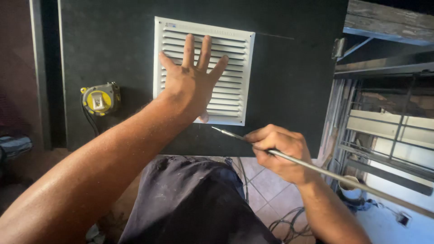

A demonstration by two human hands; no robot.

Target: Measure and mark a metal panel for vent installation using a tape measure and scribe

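Fingers of our left hand (192, 81) lie spread wide and flat on the white louvred vent grille (203, 70), palm pressed against its slats, the thumb tip showing near the grille's lower edge. The grille sits flat against a dark panel (280, 81) in front of us, its top edge close to the panel's upper border and its bottom edge just above our right hand (278, 151). Our right fingers are curled tight around a long thin metal rod (343, 178), pinching it near its pointed end like a pen; the tip lies on the dark panel just below the grille's lower right corner, apart from the frame by a small gap. The rod's shaft runs back past our wrist toward the lower right. Left of the grille, a yellow tape measure (100, 98) rests on the panel, well apart from our left hand. Bare dark panel lies open to the right of the grille up to a hinge (338, 47) at the panel's edge. Below the panel's lower edge we see our dark-clothed knee (190, 199), tiled floor (266, 185) and loose cables (289, 223).
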